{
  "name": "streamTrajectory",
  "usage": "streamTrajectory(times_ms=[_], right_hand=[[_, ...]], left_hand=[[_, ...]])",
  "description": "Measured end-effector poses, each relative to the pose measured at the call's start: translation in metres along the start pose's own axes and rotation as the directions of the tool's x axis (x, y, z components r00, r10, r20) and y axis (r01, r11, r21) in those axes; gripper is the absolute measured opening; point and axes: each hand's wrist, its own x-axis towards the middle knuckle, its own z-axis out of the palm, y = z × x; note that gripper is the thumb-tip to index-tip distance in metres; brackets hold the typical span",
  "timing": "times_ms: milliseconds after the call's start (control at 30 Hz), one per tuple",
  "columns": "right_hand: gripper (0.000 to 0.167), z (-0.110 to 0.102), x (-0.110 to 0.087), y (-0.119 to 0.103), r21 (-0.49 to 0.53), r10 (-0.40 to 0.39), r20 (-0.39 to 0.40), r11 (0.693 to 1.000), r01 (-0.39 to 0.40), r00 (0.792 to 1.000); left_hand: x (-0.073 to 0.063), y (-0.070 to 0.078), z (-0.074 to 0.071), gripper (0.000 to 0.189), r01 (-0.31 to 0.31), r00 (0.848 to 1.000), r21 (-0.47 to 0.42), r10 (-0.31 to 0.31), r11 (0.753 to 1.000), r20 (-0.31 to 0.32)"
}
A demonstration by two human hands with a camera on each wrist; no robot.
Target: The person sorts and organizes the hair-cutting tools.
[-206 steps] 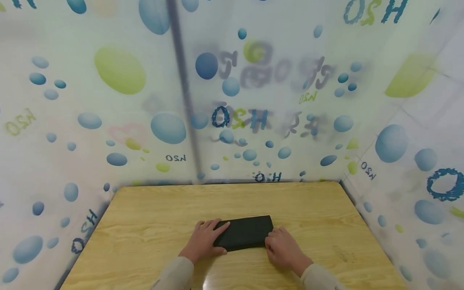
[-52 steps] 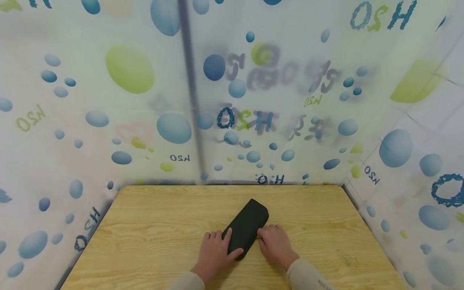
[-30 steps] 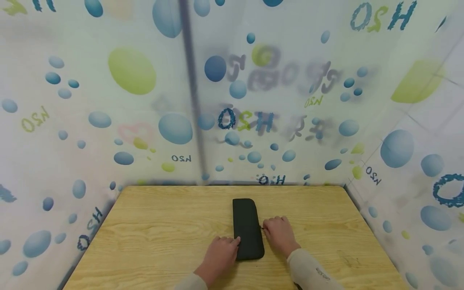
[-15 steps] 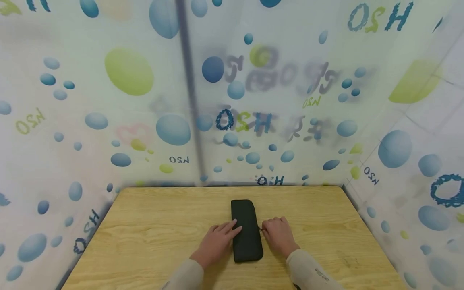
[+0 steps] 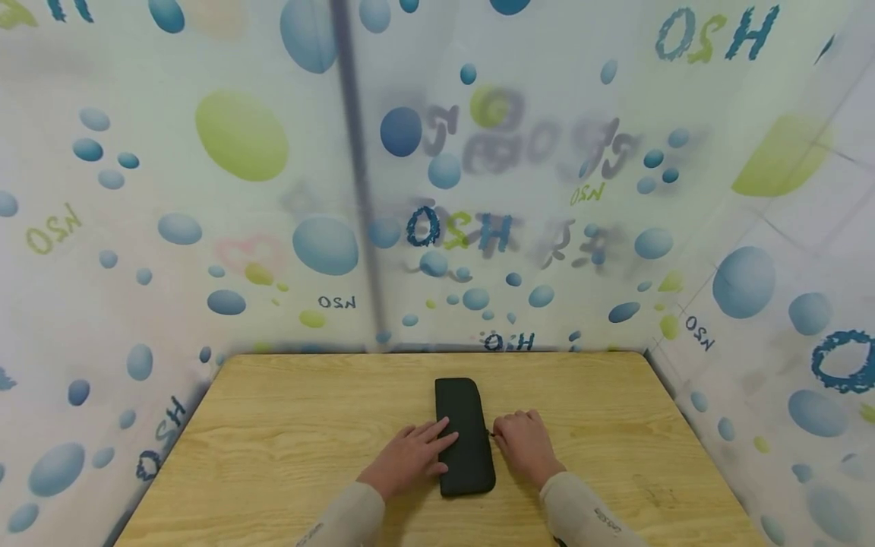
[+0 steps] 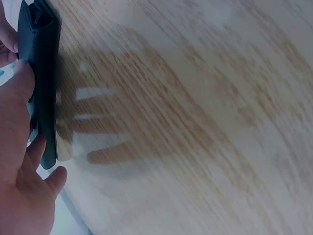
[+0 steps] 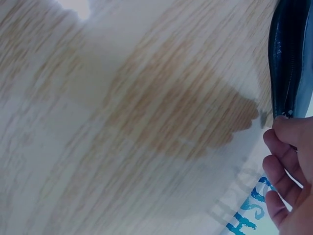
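A long black zippered case point(image 5: 468, 463) lies flat on the wooden table, its long side running away from me. My left hand point(image 5: 405, 461) rests on its left side, fingers spread over the top and thumb near the lower left edge. At the case's right side, my right hand point(image 5: 528, 444) pinches a small zipper pull between thumb and curled index finger. The zipper point(image 7: 290, 73) runs along that side in the right wrist view, with the metal slider point(image 7: 287, 114) right at the thumb tip. In the left wrist view, the case's opposite side point(image 6: 47, 83) shows no zipper.
The table point(image 5: 307, 410) has a pale wood-grain top with rounded far corners. White curtains point(image 5: 437, 304) printed with blue and green bubbles and letters stand behind it and along both sides.
The case has turned from lying crosswise, through a slant, to pointing away from me. My left hand has shifted from its near end up onto its left side; my right hand keeps the pull.
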Motion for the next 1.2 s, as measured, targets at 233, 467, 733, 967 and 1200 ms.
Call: streamTrajectory(times_ms=[233, 467, 733, 967, 1200], right_hand=[[0.009, 0.0008, -0.001, 0.0006, -0.005, -0.016, -0.018, 1.0, 0.016, 1.0], [0.011, -0.0002, -0.0009, 0.0012, 0.006, -0.021, -0.021, 1.0, 0.021, 1.0], [0.015, -0.0026, -0.0019, 0.0026, -0.014, -0.049, -0.03, 0.999, 0.048, 0.998], [0.016, -0.0037, -0.0048, 0.0029, -0.037, -0.084, -0.058, 0.996, 0.082, 0.995], [0.014, -0.0064, -0.0077, 0.0025, -0.054, -0.108, -0.064, 0.993, 0.105, 0.992]], left_hand=[[0.0034, -0.0061, 0.0012, 0.07, 0.005, 0.996, -0.087, 0.002, 0.996, 0.086], [0.0042, -0.0042, -0.0054, 0.073, 0.035, 0.991, -0.108, -0.02, 0.994, 0.132], [0.004, -0.0044, -0.0028, 0.074, 0.037, 0.989, -0.066, -0.027, 0.997, 0.143], [0.0044, -0.0051, -0.0008, 0.074, 0.04, 0.988, -0.049, -0.032, 0.998, 0.148], [0.0037, -0.0058, 0.0002, 0.073, 0.028, 0.992, -0.051, -0.022, 0.998, 0.124]])
